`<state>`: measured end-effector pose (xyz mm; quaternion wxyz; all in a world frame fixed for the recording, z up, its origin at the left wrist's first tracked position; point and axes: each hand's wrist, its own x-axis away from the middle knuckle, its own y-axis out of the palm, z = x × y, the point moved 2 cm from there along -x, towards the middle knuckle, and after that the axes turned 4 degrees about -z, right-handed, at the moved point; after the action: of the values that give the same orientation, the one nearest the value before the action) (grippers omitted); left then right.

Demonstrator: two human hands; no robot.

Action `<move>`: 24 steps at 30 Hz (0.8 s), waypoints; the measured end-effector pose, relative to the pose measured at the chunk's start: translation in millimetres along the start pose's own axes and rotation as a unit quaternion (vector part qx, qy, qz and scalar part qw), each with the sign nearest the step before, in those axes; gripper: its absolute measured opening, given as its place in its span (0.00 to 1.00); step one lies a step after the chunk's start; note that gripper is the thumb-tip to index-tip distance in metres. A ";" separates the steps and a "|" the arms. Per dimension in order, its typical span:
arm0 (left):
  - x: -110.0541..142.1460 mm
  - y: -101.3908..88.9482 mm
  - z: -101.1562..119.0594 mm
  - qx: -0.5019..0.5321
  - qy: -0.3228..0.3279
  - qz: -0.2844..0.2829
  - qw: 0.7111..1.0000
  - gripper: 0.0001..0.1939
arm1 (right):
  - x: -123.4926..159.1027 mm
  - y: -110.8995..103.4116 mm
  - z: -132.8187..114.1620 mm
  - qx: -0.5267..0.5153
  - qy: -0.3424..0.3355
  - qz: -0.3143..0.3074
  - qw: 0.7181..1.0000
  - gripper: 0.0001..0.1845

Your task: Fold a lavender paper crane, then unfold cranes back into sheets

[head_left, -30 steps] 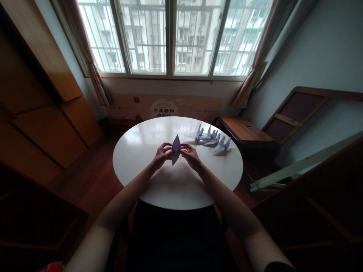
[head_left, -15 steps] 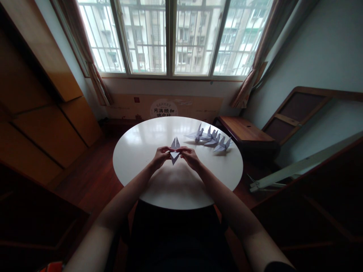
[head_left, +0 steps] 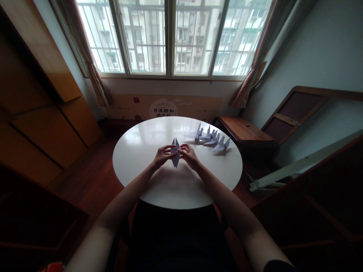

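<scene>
A half-folded piece of pale paper (head_left: pixel 175 152) — two points up, one down — is held just above the middle of the round white table (head_left: pixel 141 151). The left hand (head_left: pixel 162 155) pinches its left edge and the right hand (head_left: pixel 187 155) its right edge, fingertips closed on the paper. Farther off to the right, a row of finished paper cranes (head_left: pixel 211 138) sits on the tabletop — well apart from the hands.

three finished paper cranes (head_left: pixel 211 136) on the round white table (head_left: pixel 147 139), barred window (head_left: pixel 170 36) beyond.
</scene>
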<state>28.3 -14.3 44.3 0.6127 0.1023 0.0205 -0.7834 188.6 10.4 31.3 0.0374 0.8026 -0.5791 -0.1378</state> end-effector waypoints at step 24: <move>0.0 -2.5 -5.9 0.018 -0.067 -0.019 0.997 0.26 | -0.6 -6.4 6.2 0.061 0.024 -0.039 0.997 0.22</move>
<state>26.7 -12.8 38.3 0.5958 0.0598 -0.0326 -0.8002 192.7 13.7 24.0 -0.0036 0.8283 -0.5540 -0.0843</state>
